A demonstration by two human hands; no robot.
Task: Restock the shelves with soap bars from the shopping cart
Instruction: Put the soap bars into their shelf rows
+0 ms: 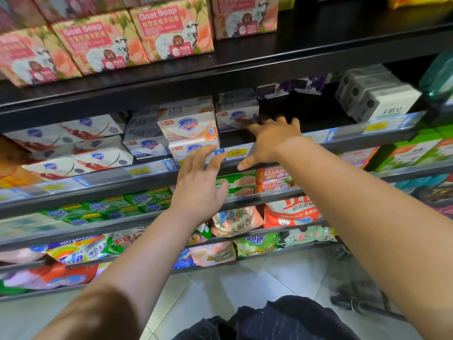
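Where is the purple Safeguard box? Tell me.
Head view, second shelf down, just right of centre: the purple Safeguard box sits right of the orange Safeguard stack, left of a dark gap, with the right hand at its front.

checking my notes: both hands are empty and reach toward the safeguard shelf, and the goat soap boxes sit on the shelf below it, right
Not quite: the head view shows the Goat Soap boxes on the shelf above the Safeguard boxes, not below. The rest holds: the left hand and right hand are both empty, reaching toward the Safeguard shelf.
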